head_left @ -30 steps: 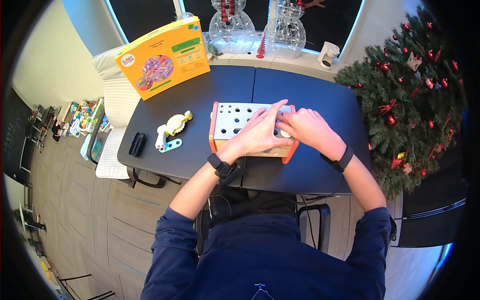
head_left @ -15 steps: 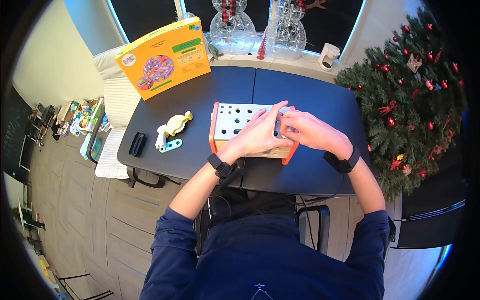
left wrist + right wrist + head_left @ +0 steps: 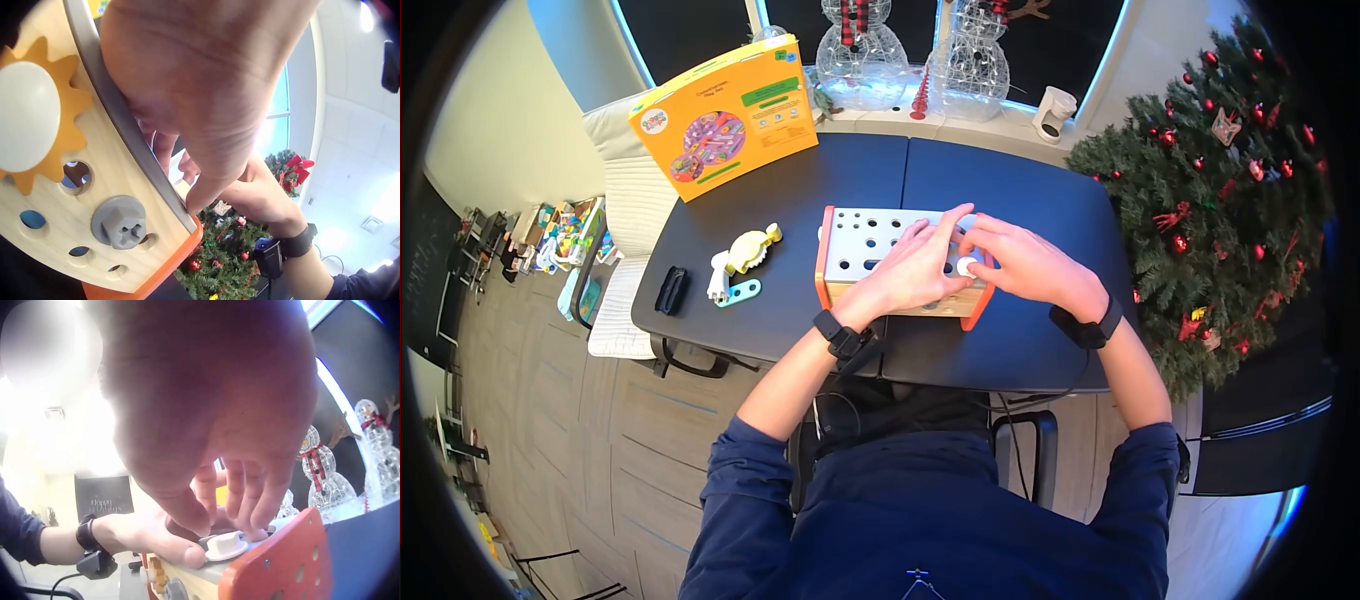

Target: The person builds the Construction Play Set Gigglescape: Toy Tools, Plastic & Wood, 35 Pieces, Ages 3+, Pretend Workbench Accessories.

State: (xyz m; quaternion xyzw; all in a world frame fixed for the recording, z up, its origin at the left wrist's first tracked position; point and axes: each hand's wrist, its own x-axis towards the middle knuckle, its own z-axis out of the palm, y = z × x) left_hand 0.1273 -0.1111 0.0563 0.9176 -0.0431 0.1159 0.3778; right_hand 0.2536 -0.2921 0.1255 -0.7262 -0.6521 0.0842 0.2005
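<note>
A toy workbench (image 3: 850, 250) has a grey top full of holes, wooden sides and orange-red end panels. My left hand (image 3: 915, 265) lies over the top, fingers spread across it and thumb along the front edge. Near the right end, a white flanged knob (image 3: 226, 545) sits on the grey top. Over it my right hand (image 3: 1030, 262) reaches down with loosely bent fingers, fingertips close around the knob, which shows uncovered between them. In the left wrist view, a grey bolt (image 3: 119, 220) and an orange gear (image 3: 65, 115) with white centre are on the wooden side.
Left on the table lie a yellow toy piece (image 3: 750, 252), a white piece (image 3: 719, 278), a teal strip with holes (image 3: 743, 292) and a black object (image 3: 672, 290). An orange box (image 3: 730, 120) stands behind. A decorated tree (image 3: 1200, 220) is close on the right.
My right hand has shifted slightly right, its wrist turning and fingers loosening over the white knob. The knob, hidden half a second ago, shows again. My left hand has stayed on the workbench.
</note>
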